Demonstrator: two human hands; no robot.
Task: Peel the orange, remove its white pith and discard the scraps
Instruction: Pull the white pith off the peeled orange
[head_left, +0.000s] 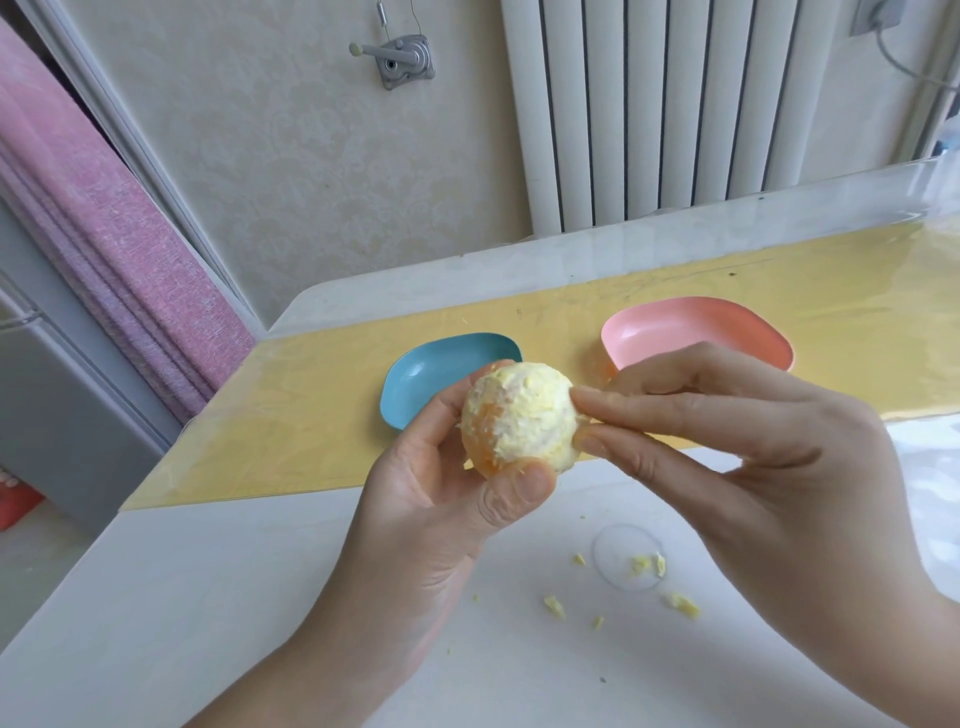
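Observation:
The orange (519, 415) has no peel left on it and is mostly covered in ragged pale-yellow pith, with bare orange flesh showing on its lower left. My left hand (426, 499) grips it from below, thumb pressed against its underside. My right hand (737, 441) comes in from the right, thumb and forefinger pinching at the pith on the fruit's right side. Both hands hover above the white table (208, 597). Small pith scraps (649, 566) lie scattered on the table below my right hand.
A blue dish (431, 374) sits behind the orange on a yellow mat (291, 415). A pink dish (696, 327) stands further right, partly hidden by my right hand. A white radiator (649, 104) and pink curtain (104, 234) are beyond the table.

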